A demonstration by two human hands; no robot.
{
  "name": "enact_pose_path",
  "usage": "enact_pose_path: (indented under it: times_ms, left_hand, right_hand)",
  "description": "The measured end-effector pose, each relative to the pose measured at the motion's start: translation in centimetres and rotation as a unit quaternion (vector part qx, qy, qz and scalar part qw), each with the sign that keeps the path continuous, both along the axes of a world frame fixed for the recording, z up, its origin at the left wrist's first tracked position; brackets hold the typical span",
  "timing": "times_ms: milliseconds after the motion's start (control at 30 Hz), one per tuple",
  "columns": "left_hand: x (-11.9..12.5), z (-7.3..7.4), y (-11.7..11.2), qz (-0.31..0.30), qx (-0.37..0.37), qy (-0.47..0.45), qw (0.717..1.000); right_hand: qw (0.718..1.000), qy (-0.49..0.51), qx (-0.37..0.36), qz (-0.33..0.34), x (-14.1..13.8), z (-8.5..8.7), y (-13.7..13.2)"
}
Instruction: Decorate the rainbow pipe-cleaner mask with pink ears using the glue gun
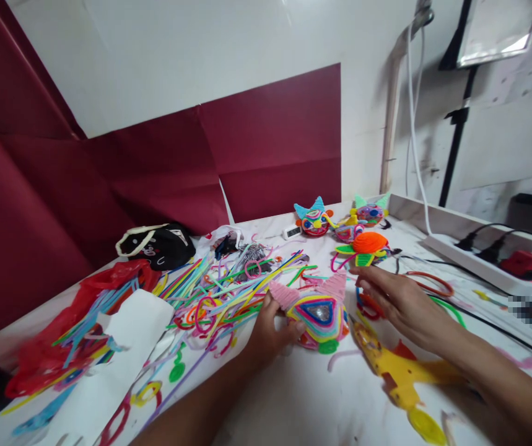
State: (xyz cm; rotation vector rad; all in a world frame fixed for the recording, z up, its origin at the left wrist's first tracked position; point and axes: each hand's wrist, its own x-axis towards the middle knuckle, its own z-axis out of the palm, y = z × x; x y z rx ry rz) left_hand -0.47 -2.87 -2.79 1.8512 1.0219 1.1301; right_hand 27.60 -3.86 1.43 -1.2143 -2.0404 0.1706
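Observation:
My left hand [270,334] grips a pipe-cleaner animal head [324,313] by its left side, thumb in front. The head has pink pointed ears, coloured rings around a shiny centre, and a green coil at the bottom. My right hand [398,303] is off to the right of the head, apart from it, fingers stretched out and holding nothing. Under the right hand and forearm lies a yellow glue gun [400,371], its nozzle toward the head. A round orange piece with green leaf shapes [368,244] is just beyond the right fingertips.
Loose pipe cleaners [228,291] spread across the left and middle. A red plastic bag [47,341], white paper [112,365] and black pouch [168,244] lie left. Finished heads [314,220] stand at the back. A power strip [479,263] with cables borders the right.

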Motion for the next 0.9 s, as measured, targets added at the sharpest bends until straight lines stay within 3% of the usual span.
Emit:
enact_pose_path:
  times_ms: [267, 900]
  left_hand:
    - [-0.12, -0.29, 0.09, -0.006, 0.007, 0.003, 1.0]
    - [-0.2, -0.38, 0.1, 0.004, 0.012, 0.007, 1.0]
  right_hand:
    - [0.998, -0.06, 0.004, -0.005, 0.25, -0.64, 0.22]
    - [0.998, -0.062, -0.005, 0.004, 0.05, -0.75, 0.04]
